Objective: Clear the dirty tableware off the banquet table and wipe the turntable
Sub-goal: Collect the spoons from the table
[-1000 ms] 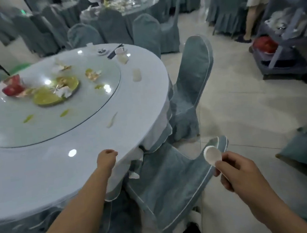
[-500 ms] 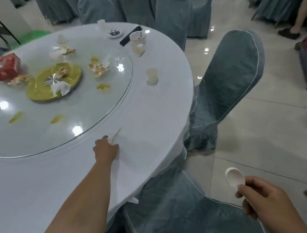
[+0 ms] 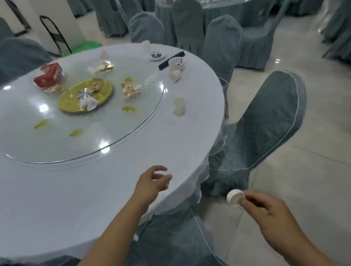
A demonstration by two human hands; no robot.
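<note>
The round banquet table (image 3: 70,201) has a white cloth and a glass turntable (image 3: 128,140). On the turntable lie a gold plate (image 3: 103,90) with a crumpled napkin, a red box (image 3: 48,75), food scraps (image 3: 130,89) and yellow smears. Small white cups (image 3: 179,107) (image 3: 175,75), a white bowl (image 3: 177,63), black chopsticks (image 3: 171,60) and a saucer (image 3: 156,55) sit on the cloth at the far right. My left hand (image 3: 153,180) hovers at the near table edge, fingers curled as if pinching a thin pale stick. My right hand (image 3: 270,211) holds a white spoon (image 3: 235,198) over the floor.
Grey-blue covered chairs stand close by: one (image 3: 265,125) at the table's right, one (image 3: 170,250) just below my arms, more behind the table. Another littered table (image 3: 207,0) stands at the back. Tiled floor (image 3: 321,162) lies to the right.
My left hand reached the thin pale stick on the cloth, then drew back to the table edge; the stick no longer lies there. My right hand kept the spoon.
</note>
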